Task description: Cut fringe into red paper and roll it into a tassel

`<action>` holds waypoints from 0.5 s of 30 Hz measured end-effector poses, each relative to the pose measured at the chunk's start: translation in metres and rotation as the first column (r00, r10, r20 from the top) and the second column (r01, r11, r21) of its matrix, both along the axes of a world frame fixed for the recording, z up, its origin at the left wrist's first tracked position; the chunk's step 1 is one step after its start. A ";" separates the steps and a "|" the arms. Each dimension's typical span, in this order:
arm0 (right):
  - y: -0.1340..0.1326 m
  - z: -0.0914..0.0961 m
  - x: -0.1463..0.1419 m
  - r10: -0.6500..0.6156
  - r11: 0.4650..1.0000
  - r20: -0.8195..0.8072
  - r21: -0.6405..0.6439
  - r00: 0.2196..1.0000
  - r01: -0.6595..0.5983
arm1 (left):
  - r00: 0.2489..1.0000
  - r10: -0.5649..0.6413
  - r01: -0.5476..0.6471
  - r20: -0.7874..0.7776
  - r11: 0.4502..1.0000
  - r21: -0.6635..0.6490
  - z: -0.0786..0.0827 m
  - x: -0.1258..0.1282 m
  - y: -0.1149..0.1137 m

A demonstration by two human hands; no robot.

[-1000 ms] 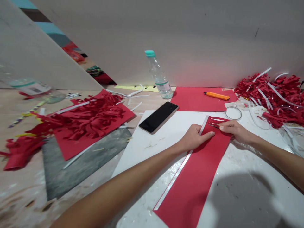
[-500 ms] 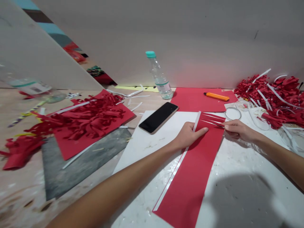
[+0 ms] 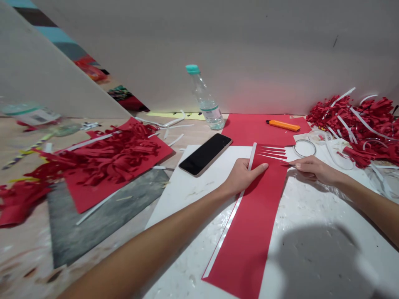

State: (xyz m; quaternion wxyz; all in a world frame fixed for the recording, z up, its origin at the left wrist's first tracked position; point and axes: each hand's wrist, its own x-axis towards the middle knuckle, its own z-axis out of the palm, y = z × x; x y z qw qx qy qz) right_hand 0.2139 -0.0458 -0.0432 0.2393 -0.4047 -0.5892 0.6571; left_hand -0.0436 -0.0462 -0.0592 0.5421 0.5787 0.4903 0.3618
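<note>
A long red paper strip (image 3: 262,216) with a white band (image 3: 222,241) along its left edge lies lengthwise before me. Several narrow slits run in from its right edge near the far end, forming a fringe (image 3: 272,153). My left hand (image 3: 245,176) grips the strip by the left edge, thumb on top and fingers underneath. At the opposite edge, just below the fringe, my right hand (image 3: 313,169) is closed on small scissors (image 3: 289,165); only their thin dark blades show, at the paper, and the handles are hidden in my fingers.
A black phone (image 3: 206,153) lies on the white board (image 3: 174,193). Behind stand a water bottle (image 3: 212,116) and an orange cutter (image 3: 283,125) on red paper (image 3: 246,131). Red fringe heaps lie left (image 3: 115,160) and right (image 3: 336,114). A ring (image 3: 304,148) lies near my right hand.
The scissors' blades have shifted slightly left with my right hand. The slit strips at the strip's far end lie differently, and the view has moved a little.
</note>
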 end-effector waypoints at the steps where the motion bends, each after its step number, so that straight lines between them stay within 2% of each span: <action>1: 0.000 0.000 0.000 0.008 1.000 0.005 0.003 1.000 -0.008 | 1.000 -0.007 0.007 0.000 1.000 0.005 0.000 0.000 0.000; 15: -0.003 0.003 -0.004 0.022 1.000 0.002 0.014 1.000 -0.022 | 0.999 -0.032 0.031 0.013 0.999 0.023 -0.002 0.000 0.000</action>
